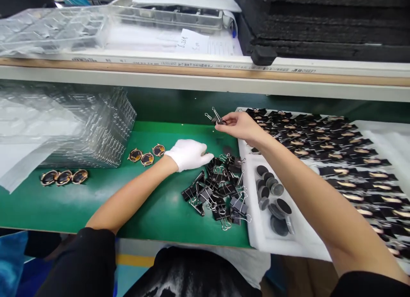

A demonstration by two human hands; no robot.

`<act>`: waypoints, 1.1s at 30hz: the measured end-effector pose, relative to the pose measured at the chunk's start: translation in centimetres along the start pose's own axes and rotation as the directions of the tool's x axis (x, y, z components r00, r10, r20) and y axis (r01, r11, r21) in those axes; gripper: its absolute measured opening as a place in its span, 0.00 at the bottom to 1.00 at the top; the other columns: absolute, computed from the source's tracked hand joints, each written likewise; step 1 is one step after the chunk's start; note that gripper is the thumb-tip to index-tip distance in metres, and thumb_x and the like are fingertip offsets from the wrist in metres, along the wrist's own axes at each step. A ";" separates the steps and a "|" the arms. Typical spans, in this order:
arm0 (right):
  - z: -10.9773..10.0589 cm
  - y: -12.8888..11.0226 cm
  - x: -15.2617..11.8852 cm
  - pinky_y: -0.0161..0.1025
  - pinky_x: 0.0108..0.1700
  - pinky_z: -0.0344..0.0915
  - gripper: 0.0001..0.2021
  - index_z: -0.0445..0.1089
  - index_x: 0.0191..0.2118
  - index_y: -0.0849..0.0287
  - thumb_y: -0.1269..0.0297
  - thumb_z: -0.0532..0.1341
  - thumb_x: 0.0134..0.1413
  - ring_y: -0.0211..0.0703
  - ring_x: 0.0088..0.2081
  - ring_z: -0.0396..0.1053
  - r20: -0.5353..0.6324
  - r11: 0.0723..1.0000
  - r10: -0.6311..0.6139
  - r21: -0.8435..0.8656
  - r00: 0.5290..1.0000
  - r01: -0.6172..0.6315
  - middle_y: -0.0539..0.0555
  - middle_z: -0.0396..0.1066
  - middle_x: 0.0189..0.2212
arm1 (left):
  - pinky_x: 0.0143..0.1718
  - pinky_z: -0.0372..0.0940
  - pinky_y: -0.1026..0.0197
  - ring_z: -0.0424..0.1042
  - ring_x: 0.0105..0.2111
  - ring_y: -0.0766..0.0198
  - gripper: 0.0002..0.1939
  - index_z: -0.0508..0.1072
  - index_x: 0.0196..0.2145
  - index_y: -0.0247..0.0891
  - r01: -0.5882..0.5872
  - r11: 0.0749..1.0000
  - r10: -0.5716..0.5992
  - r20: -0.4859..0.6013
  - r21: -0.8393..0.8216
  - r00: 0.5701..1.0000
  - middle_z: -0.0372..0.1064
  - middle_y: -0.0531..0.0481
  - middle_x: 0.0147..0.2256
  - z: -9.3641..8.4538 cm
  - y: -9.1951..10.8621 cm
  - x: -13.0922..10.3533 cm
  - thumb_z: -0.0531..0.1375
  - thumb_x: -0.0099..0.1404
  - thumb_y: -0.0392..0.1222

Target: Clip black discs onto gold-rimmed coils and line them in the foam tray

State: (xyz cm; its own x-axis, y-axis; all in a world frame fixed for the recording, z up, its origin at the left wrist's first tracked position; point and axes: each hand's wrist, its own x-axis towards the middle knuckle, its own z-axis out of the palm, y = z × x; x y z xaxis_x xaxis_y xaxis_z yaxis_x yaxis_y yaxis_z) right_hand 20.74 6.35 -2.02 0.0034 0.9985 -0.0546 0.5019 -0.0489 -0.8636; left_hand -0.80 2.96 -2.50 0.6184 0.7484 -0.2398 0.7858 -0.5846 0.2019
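My right hand [238, 125], bare, pinches a black binder clip [219, 120] with silver handles above the back of the green table [144, 216]. My left hand [188, 155], in a white glove, is closed at the upper edge of a pile of black binder clips [221, 190]; what its fingers hold is too small to make out. Left of the glove lie several gold-rimmed round pieces with dark faces [147, 159]. Three more such pieces [64, 177] lie in a row further left.
Stacked clear plastic trays [105, 130] stand at the left. On the right, a white foam tray [256, 228] holds dark discs [279, 225] and rows of clipped pieces [297, 135]. A shelf [192, 81] crosses above, carrying black foam sheets [326, 28].
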 end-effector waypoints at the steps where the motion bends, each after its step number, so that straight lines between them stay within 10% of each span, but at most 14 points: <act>1: -0.1 -0.1 -0.5 0.42 0.37 0.72 0.16 0.75 0.35 0.60 0.59 0.76 0.40 0.43 0.33 0.72 0.024 0.994 0.045 0.096 0.999 -0.047 0.56 0.76 0.32 | 0.32 0.59 0.58 0.75 0.34 0.50 0.27 0.76 0.33 0.40 0.005 1.000 -0.004 0.015 -0.012 1.000 0.76 0.42 0.32 0.1 -0.1 0.2 0.47 0.71 0.62; 9: 1.9 -1.0 -3.6 0.38 0.37 0.73 0.19 0.74 0.36 0.58 0.63 0.78 0.36 0.42 0.36 0.74 0.215 0.890 0.191 0.374 0.958 -0.262 0.55 0.76 0.35 | 0.33 0.63 0.62 0.74 0.31 0.61 0.20 0.74 0.34 0.40 0.086 0.932 -0.084 0.021 -0.353 0.996 0.78 0.47 0.35 -1.1 -4.6 2.2 0.48 0.70 0.53; 14: 2.7 -1.0 -3.0 0.42 0.39 0.71 0.19 0.76 0.40 0.60 0.57 0.74 0.42 0.45 0.37 0.74 0.010 0.998 0.035 0.054 0.999 -0.035 0.56 0.78 0.37 | 0.32 0.67 0.62 0.77 0.28 0.60 0.27 0.77 0.30 0.36 0.319 0.857 -0.301 0.109 -0.405 0.947 0.79 0.42 0.30 -0.1 -4.0 2.7 0.44 0.71 0.52; 19: 2.8 -1.0 -2.1 0.48 0.44 0.69 0.18 0.77 0.44 0.60 0.59 0.69 0.46 0.52 0.39 0.75 0.019 0.910 -0.139 -0.391 0.990 0.136 0.57 0.77 0.39 | 0.46 0.68 0.50 0.78 0.43 0.44 0.24 0.79 0.33 0.34 0.416 0.878 -0.431 -0.011 -0.237 0.902 0.79 0.32 0.39 -1.2 -4.0 1.9 0.52 0.68 0.55; 23: 3.5 -1.5 -2.4 0.46 0.43 0.68 0.17 0.77 0.44 0.59 0.62 0.67 0.47 0.51 0.39 0.73 0.128 0.820 -0.291 -0.477 0.948 0.316 0.57 0.74 0.39 | 0.46 0.68 0.53 0.79 0.40 0.51 0.38 0.77 0.45 0.35 0.284 0.843 -0.420 -0.228 -0.456 0.878 0.79 0.37 0.40 -2.8 -5.1 1.1 0.35 0.74 0.63; 28: 4.8 -2.8 -2.8 0.45 0.44 0.68 0.19 0.75 0.48 0.59 0.64 0.66 0.48 0.51 0.42 0.73 0.135 0.780 -0.377 -0.487 0.916 0.393 0.57 0.74 0.42 | 0.29 0.64 0.61 0.70 0.20 0.64 0.38 0.72 0.23 0.37 0.198 0.727 -0.296 -0.040 -0.657 0.954 0.73 0.47 0.21 -2.2 -5.3 1.5 0.43 0.70 0.71; 33: 5.8 -3.3 -2.1 0.50 0.40 0.69 0.21 0.77 0.43 0.62 0.48 0.67 0.54 0.58 0.38 0.75 0.117 0.761 0.015 -0.645 0.993 0.064 0.62 0.77 0.35 | 0.28 0.60 0.61 0.64 0.17 0.66 0.36 0.65 0.16 0.39 0.230 0.672 -0.495 -0.196 -0.704 0.846 0.64 0.49 0.14 -2.3 -7.2 1.8 0.44 0.73 0.64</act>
State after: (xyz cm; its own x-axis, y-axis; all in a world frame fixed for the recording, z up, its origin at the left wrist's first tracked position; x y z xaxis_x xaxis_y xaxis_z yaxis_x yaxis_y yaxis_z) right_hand 14.07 4.28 -1.98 -0.0903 0.9879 -0.1263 0.9404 0.0428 -0.3373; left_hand -5.34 9.22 -2.17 0.1322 0.9843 -0.1167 0.6627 -0.0002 0.7489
